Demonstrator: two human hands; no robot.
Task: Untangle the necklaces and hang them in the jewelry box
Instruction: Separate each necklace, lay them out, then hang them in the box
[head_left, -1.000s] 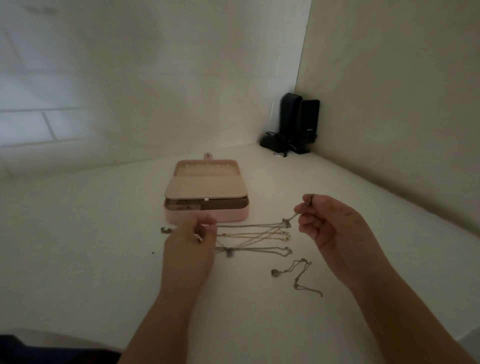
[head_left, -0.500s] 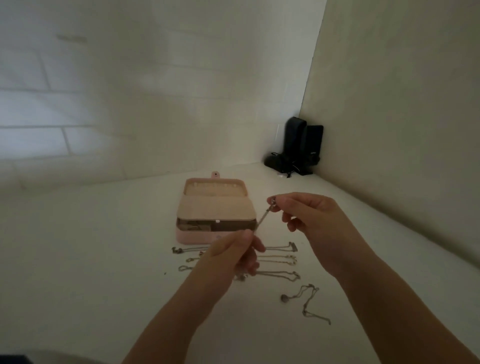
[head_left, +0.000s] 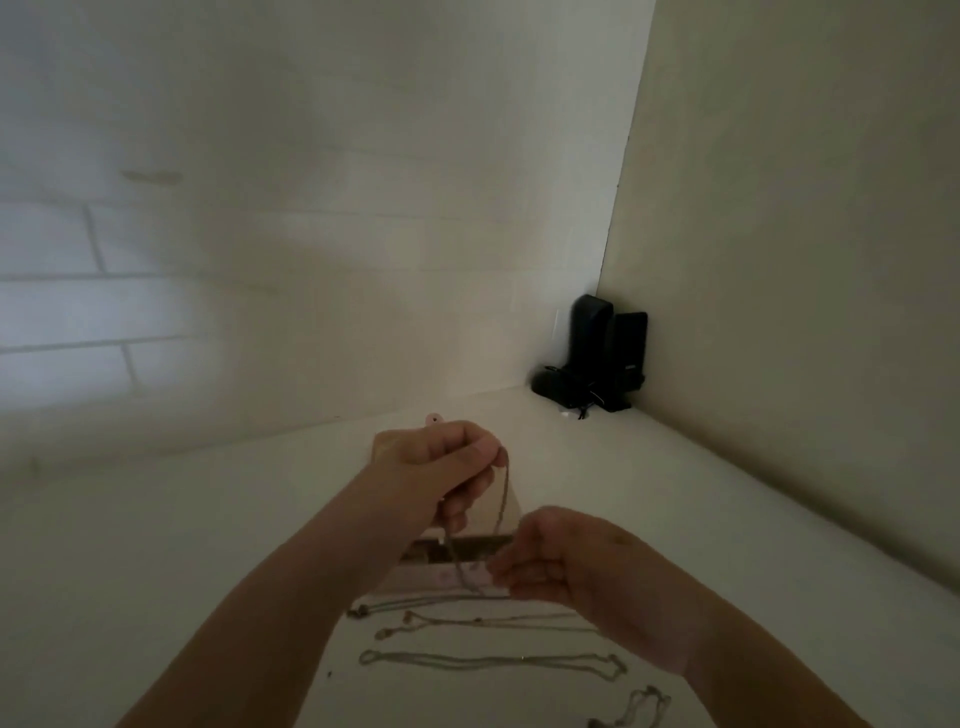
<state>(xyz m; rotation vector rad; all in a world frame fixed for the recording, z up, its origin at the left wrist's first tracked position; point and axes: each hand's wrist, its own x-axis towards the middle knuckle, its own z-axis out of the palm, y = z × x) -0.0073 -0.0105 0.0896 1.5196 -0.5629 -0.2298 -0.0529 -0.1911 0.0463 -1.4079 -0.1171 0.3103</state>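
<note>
Head view: since a second ago, the left hand (head_left: 436, 467) has risen from the desk (head_left: 156, 545) and now pinches one fine metal chain (head_left: 501, 512), slack down to the right hand (head_left: 550, 564), which grips its lower end before the pink jewelry box (head_left: 441, 574). One necklace is freed for hanging; thin looped chains (head_left: 488, 661) remain on the desk.

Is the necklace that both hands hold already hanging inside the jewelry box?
No. The necklace is stretched in the air between the left hand and the right hand.
</note>
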